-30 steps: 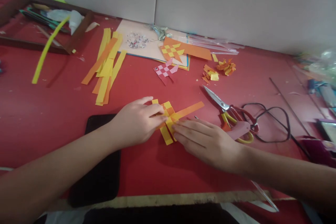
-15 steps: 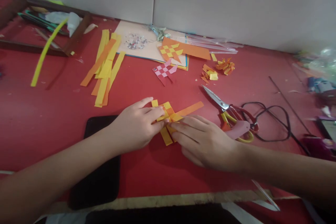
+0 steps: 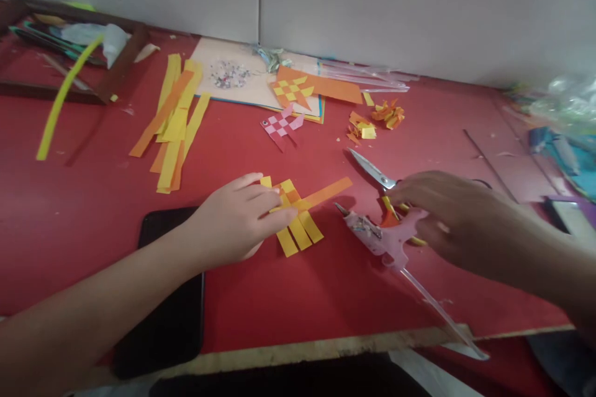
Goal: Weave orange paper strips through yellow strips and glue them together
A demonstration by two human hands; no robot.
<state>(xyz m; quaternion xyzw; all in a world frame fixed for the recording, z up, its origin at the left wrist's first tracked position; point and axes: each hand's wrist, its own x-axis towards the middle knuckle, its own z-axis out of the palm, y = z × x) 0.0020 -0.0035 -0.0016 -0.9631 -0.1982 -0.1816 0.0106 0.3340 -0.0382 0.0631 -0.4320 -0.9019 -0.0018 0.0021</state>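
Note:
My left hand (image 3: 233, 217) holds down a weave of yellow and orange paper strips (image 3: 299, 229) on the red table, thumb and fingers on its left side. One orange strip sticks out to the upper right. My right hand (image 3: 451, 214) reaches over the handles of the scissors (image 3: 371, 167), fingers stretched forward and thumb apart; it covers the red handles. Just left of its thumb lies a pink glue gun (image 3: 367, 232), nozzle toward the weave, with a clear glue stick (image 3: 437, 310) trailing from its back. Yellow handles (image 3: 388, 206) of another tool show beneath.
A black phone-like slab (image 3: 162, 298) lies under my left forearm. Loose paper strips (image 3: 174, 124), a pink checkered paper fish (image 3: 282, 126), an orange-yellow one (image 3: 293, 92) and paper scraps (image 3: 388, 113) lie farther back. A wooden frame (image 3: 114, 77) holds tools at the far left.
My right hand has left the weave and moved right to the scissors' handles, uncovering the glue gun and the weave's lower strips. My left hand stays on the weave. The view has shifted slightly.

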